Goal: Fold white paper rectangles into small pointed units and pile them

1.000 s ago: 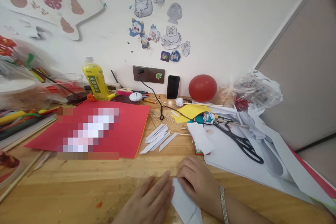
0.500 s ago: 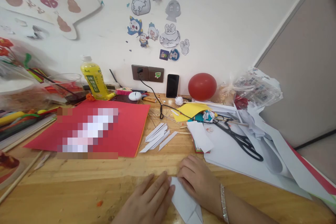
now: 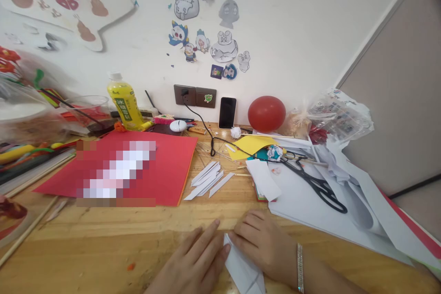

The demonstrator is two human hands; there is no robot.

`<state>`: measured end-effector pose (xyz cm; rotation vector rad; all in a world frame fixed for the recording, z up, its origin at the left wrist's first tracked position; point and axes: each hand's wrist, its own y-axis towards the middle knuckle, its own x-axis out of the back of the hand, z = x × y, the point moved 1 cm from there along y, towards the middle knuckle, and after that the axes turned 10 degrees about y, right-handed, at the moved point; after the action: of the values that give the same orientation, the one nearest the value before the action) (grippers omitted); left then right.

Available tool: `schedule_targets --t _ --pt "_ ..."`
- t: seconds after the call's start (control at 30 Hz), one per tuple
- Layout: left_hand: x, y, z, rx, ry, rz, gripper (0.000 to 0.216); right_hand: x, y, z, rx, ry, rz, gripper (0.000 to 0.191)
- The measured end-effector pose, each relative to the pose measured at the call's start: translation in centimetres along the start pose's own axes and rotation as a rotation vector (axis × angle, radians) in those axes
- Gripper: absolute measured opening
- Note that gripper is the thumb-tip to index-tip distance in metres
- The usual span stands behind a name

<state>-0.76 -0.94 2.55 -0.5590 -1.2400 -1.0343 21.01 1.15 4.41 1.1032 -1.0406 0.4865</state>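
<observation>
Head view: A person's two bare hands meet over a folded, tapering piece of plain white paper (image 3: 242, 264) at the near edge of a pale wooden worktop (image 3: 89, 234). The left hand (image 3: 195, 257) lies almost flat, fingers extended and close together, its thumb and forefinger touching the paper's left edge. The right hand (image 3: 257, 241), a sparkling silver-coloured bracelet (image 3: 300, 268) at its wrist, is loosely curled along the opposite edge; whether its fingertips pinch the sheet or merely press it cannot be told. Folding appears well under way: the paper narrows to a point between the hands, and slanting creases mark its lower end, which runs out of frame. The upper end looks to be the step in hand, its crease seemingly not yet finished. Just beyond, a small pile of narrow, slant-ended white paper strips (image 3: 206, 181) appears already folded, apart from the hands. To their right, loose white paper rectangles (image 3: 264, 179) rest flat and seem unworked, near a pair of black-handled scissors (image 3: 319, 188) lying on large white paper sheets (image 3: 303, 213). How many pieces remain cannot be judged here.
</observation>
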Motion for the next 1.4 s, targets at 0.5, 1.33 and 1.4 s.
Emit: schedule_targets --t 0.5,1.33,1.4 --pt "-2.5 -0.4 -0.5 -0.04 -0.048 0.019 0.058 -0.4 0.1 -0.1 -0.118 0.043 -0.041 0.015" --pt "3.9 0.7 0.7 -0.041 -0.115 0.059 0.052 1.1 0.4 0.4 -0.095 -0.084 0.17 0.008" --pt "4.1 0.9 0.7 -0.03 -0.124 0.076 0.056 1.0 0.4 0.4 -0.099 -0.089 0.158 0.008"
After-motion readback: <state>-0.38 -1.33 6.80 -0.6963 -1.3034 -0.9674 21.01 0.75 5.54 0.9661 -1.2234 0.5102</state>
